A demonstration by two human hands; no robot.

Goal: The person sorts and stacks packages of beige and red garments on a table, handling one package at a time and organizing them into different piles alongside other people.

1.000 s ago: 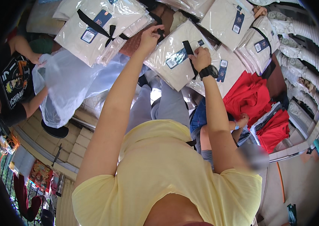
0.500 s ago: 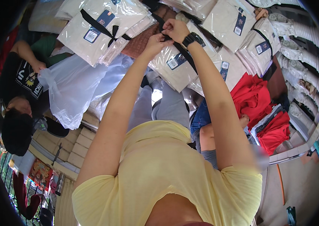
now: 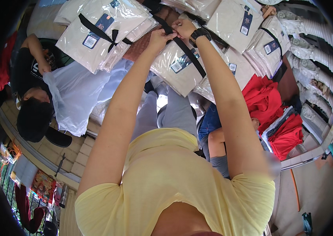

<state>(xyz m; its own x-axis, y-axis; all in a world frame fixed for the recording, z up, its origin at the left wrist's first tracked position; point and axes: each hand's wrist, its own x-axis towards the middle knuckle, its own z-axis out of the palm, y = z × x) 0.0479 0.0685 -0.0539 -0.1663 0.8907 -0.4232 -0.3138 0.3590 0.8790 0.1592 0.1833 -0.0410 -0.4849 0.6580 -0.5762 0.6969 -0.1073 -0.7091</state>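
Both my hands are at a black fabric strip (image 3: 190,55) that runs across a stack of cream garments in clear plastic (image 3: 179,82) with dark blue tags. My left hand (image 3: 161,40) pinches the strip near the stack's far edge. Close beside it on the right, my right hand (image 3: 185,28) has its fingers closed on the strip too. The fingertips nearly meet, and whether a knot lies between them I cannot make out. To the left sits a similar stack (image 3: 72,39), tied with a black strip in a bow (image 3: 113,39).
More wrapped garment stacks (image 3: 229,17) lie at the far right, one banded in black (image 3: 280,45). Red cloth (image 3: 262,94) is heaped at right, near a seated person's knee (image 3: 216,141). At left a person in a black cap (image 3: 34,120) holds a translucent plastic bag (image 3: 76,86).
My hands have shifted slightly, with the left one a little farther left and the strip more plainly stretched over the stack. The person at left has moved inward with the plastic bag.
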